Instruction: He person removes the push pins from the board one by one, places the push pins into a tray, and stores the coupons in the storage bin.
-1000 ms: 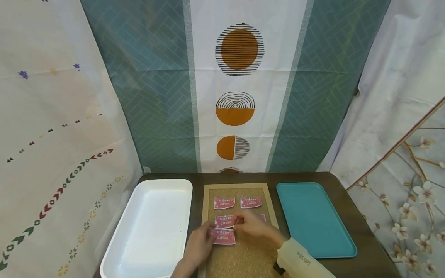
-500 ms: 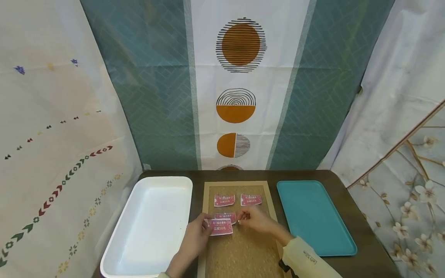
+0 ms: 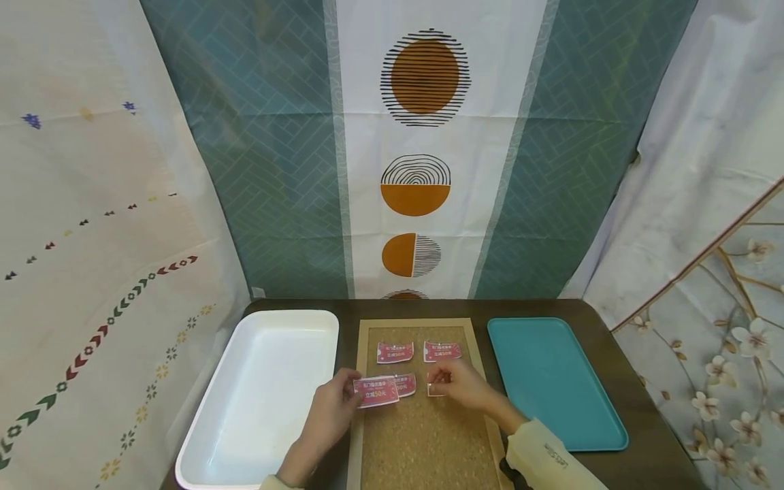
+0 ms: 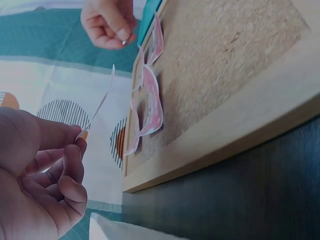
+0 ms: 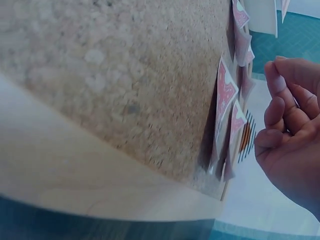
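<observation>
Between thumb and fingers, my left hand (image 3: 333,401) pinches the left edge of a pink paper coupon (image 3: 378,391) with white print. In the left wrist view this coupon (image 4: 102,97) appears edge-on, raised off the board. It overlaps a pinned coupon (image 3: 405,384) behind it in the head view. My right hand (image 3: 461,384) is above the right half of the corkboard (image 3: 435,442), its thumb and forefinger pinching a tiny pale pushpin (image 4: 124,42). Another pinned coupon (image 3: 431,390) is mostly hidden behind the right hand.
Two more coupons hang along the top of the board, one at left (image 3: 395,352) and one at right (image 3: 442,351). A deep white tray (image 3: 184,446) stands left of the board. On the right lies a teal tray (image 3: 560,388). All rest on a dark table (image 3: 429,309).
My left hand has lifted the coupon and carried it up and left, across the pinned one. My right hand has drawn away from the coupons to the right.
</observation>
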A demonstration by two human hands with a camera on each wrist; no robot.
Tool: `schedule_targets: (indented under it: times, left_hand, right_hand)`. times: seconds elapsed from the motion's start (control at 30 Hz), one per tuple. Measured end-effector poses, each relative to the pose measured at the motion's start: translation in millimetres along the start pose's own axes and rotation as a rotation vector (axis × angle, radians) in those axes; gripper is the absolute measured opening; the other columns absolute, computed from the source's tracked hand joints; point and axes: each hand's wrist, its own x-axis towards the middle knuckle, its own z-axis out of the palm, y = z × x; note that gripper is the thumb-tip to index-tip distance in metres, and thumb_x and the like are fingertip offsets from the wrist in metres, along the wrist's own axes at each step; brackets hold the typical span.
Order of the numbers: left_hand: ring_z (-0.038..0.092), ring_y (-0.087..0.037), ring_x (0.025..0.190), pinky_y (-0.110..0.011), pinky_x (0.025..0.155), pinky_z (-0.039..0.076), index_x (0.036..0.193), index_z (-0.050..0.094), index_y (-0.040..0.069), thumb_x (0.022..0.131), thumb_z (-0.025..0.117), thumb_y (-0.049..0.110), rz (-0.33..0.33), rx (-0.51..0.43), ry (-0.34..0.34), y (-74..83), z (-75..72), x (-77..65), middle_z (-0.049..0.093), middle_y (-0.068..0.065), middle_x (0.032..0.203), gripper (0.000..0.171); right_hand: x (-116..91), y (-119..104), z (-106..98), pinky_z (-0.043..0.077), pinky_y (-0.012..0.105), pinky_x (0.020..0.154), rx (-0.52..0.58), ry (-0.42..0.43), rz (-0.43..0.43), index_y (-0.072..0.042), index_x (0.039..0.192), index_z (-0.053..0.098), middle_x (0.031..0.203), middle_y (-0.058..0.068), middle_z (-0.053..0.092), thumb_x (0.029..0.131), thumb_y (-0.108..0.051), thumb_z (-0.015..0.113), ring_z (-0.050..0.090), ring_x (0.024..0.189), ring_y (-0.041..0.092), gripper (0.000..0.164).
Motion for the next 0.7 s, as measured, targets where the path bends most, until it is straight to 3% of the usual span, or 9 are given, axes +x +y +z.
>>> schedule_targets:
  times: [0.23, 0.5, 0.7]
  left_hand:
    - [0.051, -0.005, 0.058, -0.023, 0.049, 0.045, 0.123, 0.067, 0.003, 0.092, 0.077, 0.002, -0.024, 0.016, -0.016, -3.7, -11.5, 4.7, 0.061, 0.005, 0.078, 0.032]
    - [0.05, -0.007, 0.056, -0.023, 0.047, 0.041, 0.121, 0.066, 0.004, 0.092, 0.077, 0.001, -0.048, 0.024, 0.016, -6.4, -21.4, 9.1, 0.062, 0.002, 0.078, 0.032]
    - [0.05, -0.007, 0.055, -0.023, 0.048, 0.041, 0.119, 0.066, 0.004, 0.09, 0.077, 0.001, -0.03, 0.052, 0.056, -11.3, -28.1, 11.4, 0.066, 0.001, 0.079, 0.032]
  right_hand:
    - [-8.1, 7.5, -9.1, 0.05, 0.024, 0.066, -0.042, 0.038, 0.02, -0.008, 0.099, 0.078, 0.087, -0.003, 0.07, 0.094, -0.004, 0.076, 0.055, 0.075, 0.005, 0.006]
    - [-17.9, 15.3, -16.3, 0.048, 0.024, 0.064, -0.099, 0.086, 0.031, -0.006, 0.097, 0.077, 0.085, -0.004, 0.067, 0.093, -0.001, 0.076, 0.053, 0.074, 0.004, 0.006]
    - [-24.0, 17.9, -19.4, 0.048, 0.024, 0.063, -0.064, 0.104, 0.045, -0.003, 0.097, 0.076, 0.084, -0.003, 0.067, 0.092, -0.002, 0.078, 0.054, 0.073, 0.005, 0.005]
